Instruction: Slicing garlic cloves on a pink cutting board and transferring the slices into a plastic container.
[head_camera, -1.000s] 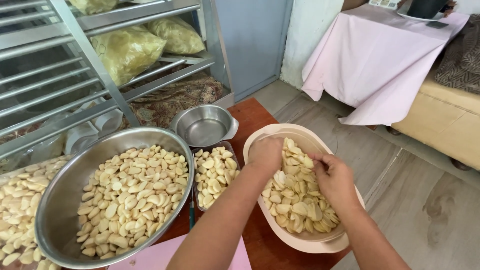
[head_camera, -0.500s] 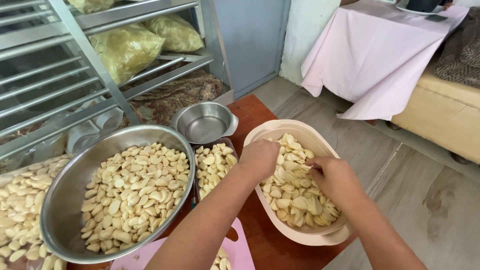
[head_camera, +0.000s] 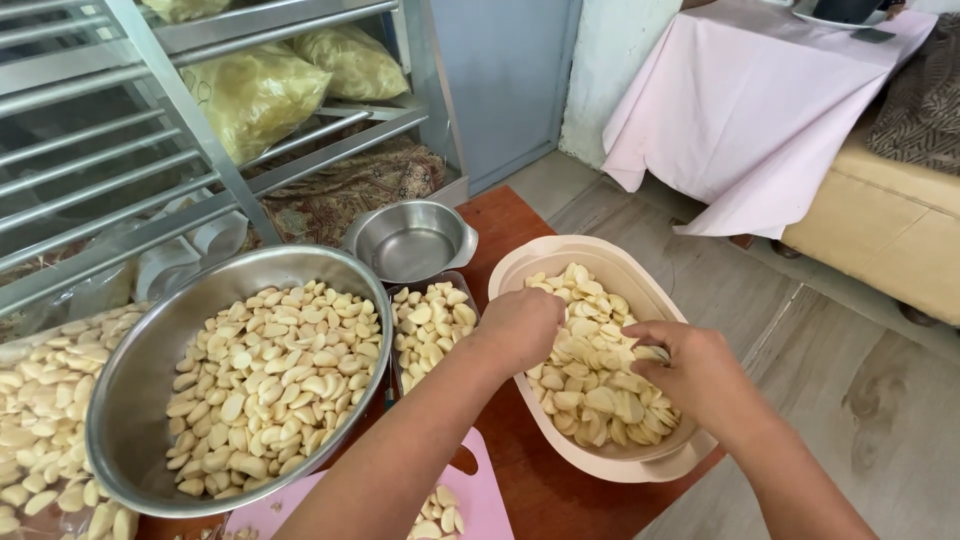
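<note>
We're mid-sort w/ both hands in the beige oval tub (head_camera: 520, 262) at the table's right edge: left hand (head_camera: 520, 328) curled over peeled garlic (head_camera: 590, 385), contents unclear, right hand (head_camera: 695, 372) pinching a clove; next likely needs lifting cloves clear w/o spilling.

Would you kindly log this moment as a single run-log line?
left hand: in beige tub, on garlic pieces | right hand: pinching one piece | nearby: steel bowl of cloves, small empty steel bowl
</note>
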